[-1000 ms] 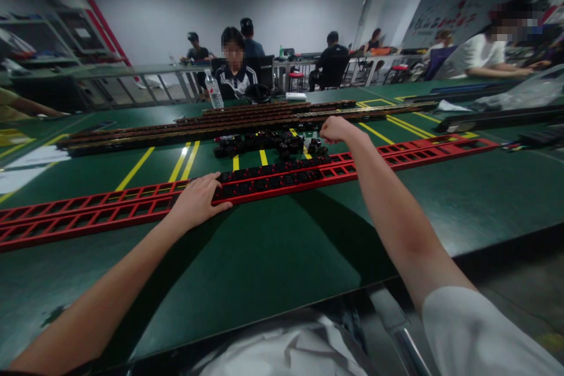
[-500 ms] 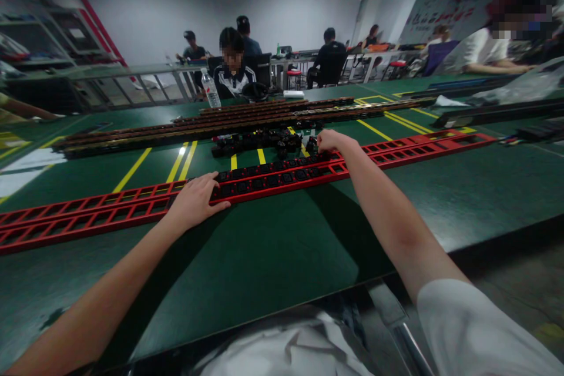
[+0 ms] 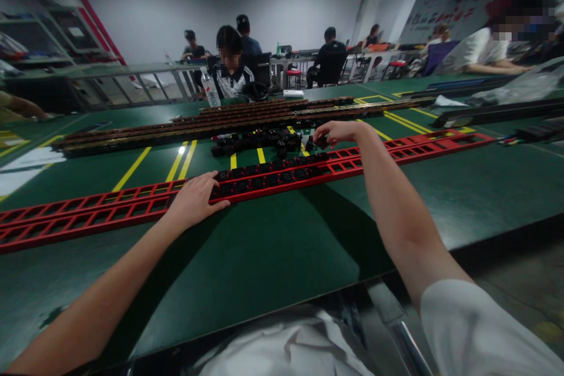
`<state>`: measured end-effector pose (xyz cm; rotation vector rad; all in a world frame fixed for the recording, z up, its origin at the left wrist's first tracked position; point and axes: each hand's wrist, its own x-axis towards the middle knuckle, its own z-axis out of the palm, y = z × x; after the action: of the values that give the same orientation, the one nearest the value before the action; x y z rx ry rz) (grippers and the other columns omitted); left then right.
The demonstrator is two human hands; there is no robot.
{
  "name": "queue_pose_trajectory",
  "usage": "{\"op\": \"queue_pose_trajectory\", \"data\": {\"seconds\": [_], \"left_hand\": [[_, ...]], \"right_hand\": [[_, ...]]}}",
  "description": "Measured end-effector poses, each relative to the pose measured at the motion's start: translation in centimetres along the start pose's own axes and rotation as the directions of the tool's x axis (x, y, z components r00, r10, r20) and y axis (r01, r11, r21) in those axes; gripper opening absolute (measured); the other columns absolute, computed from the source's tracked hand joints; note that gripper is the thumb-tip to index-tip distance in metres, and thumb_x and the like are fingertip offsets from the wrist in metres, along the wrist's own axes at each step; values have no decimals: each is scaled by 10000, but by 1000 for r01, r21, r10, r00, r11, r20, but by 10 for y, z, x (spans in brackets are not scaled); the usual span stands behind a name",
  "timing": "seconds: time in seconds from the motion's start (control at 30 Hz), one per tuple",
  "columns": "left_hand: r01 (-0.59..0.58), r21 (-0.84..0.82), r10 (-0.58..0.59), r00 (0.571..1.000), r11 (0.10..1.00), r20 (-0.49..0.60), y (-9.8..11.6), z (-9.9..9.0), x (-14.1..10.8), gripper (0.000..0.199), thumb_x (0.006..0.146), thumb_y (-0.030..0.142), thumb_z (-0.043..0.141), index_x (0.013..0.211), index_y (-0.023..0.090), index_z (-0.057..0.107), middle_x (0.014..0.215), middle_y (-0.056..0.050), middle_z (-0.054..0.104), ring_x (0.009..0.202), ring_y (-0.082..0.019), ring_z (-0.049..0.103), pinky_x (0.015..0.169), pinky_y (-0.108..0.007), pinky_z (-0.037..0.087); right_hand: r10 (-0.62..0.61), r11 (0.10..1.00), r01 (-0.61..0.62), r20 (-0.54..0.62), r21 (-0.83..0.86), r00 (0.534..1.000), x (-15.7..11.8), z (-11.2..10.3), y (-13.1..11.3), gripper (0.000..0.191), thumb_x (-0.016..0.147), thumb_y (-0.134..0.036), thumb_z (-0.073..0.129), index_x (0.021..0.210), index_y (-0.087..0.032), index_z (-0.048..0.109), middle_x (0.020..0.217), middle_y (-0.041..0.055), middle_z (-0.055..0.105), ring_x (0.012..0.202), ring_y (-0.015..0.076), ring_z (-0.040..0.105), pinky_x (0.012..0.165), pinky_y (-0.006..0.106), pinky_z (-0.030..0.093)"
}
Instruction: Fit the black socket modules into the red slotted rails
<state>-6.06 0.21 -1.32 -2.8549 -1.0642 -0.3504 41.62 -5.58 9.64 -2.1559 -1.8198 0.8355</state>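
Clock = wearer's view, 12 dead ahead. Red twin-row ladder frame (image 3: 264, 191) lies across the table just past the forearms, approx 9 to 2, angling away twd 2. LH (image 3: 194, 200) at 11: open, palm down across frame, thumb along near rail. Blk square modules (image 3: 287, 177) fill both rows from LH to approx 12:30; see-through cells either side. RH (image 3: 331, 134) at 1, by the frame's far edge: fingers bent down, part-curled at a dark part; can't tell if it's gripped. Loose blk parts (image 3: 286, 144) pile at 12, just left of RH.

IMO: LH wants light, even pressure so frame doesn't skew; RH best takes one part by its edges, lifts it off its neighbours, wrist high over rails. Tangled pile could snag.

Surface: green tabletop (image 3: 264, 247), yellow tape lines (image 3: 132, 169), long dk brown bars (image 3: 220, 123) behind pile, 10 to 1. White paper (image 3: 33, 167) at 10, clear plastic bag (image 3: 524, 87) at 2. Farther: water bottle (image 3: 211, 91) nr 11:30, seated person (image 3: 233, 73) beyond it. Back of room: red stool (image 3: 294, 73), more ppl at desks, pale wall (image 3: 304, 0).
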Motion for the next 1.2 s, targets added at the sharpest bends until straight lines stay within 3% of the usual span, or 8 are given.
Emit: {"op": "queue_pose_trajectory", "data": {"seconds": [0.2,0.47,0.8,1.0,1.2], "left_hand": [[-4,-19,3,1000,1000,-12,-1,0,0,536,879,639,631,1131,166,639,1556,-197,501,1403,-389,518,1193,-563,415],[2,-37,-3,1000,999,-15,-1,0,0,539,875,644,635,1126,167,651,1556,-192,503,1412,-390,510,1201,-560,410],[-2,11,2,1000,1000,3,1,-2,0,537,890,638,619,1145,165,638,1553,-196,504,1396,-386,525,1187,-563,429],[-14,6,14,1000,1000,-1,1,-2,0,555,892,625,626,1142,129,637,1545,-223,500,1380,-400,532,1192,-554,417],[-8,-35,8,1000,999,-13,0,0,0,544,868,614,660,1125,135,651,1543,-218,507,1391,-394,529,1213,-538,395]], "right_hand": [[64,998,-65,61,12,996,-3,-2,-1,473,763,-148,669,1230,-223,685,1084,87,729,949,248,690,799,342,568],[71,996,-70,17,-48,997,-12,-4,-15,425,844,-206,653,1267,-235,675,1124,83,710,943,237,703,804,338,577],[63,998,-62,74,-13,995,-18,-3,-20,364,821,-273,747,1171,-208,673,1028,74,705,910,223,696,827,331,565],[-37,992,50,114,-113,993,-13,-8,-15,292,780,-260,784,1045,-187,687,1045,64,691,968,216,645,785,286,503],[-95,981,130,225,-142,970,-2,-14,0,469,781,-364,788,1209,-208,677,1160,71,683,1028,237,630,749,288,491]]}}
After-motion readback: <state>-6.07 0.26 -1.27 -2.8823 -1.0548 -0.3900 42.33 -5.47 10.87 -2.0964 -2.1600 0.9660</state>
